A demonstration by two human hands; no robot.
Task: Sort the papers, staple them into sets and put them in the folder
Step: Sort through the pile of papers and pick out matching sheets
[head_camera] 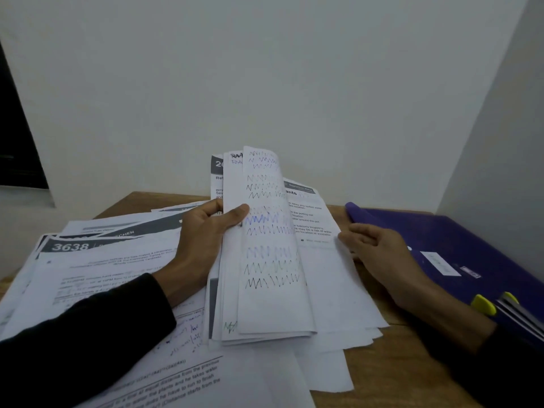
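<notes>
My left hand [206,231] grips a stack of papers [270,260] held upright at the table's middle; the front sheet bears rows of coloured zigzag scribbles and curls over to the right. My right hand [379,254] lies with straight fingers on the right edge of a printed sheet [312,222] behind that stack. A purple folder [435,234] lies flat at the right, under my right wrist. A stapler with yellow-green tips [485,304] sits on the folder's near part.
Loose printed sheets [112,260] cover the left half of the wooden table [394,369], some with dark headers and large numbers. White walls close off the back and right. A dark window opening is at far left.
</notes>
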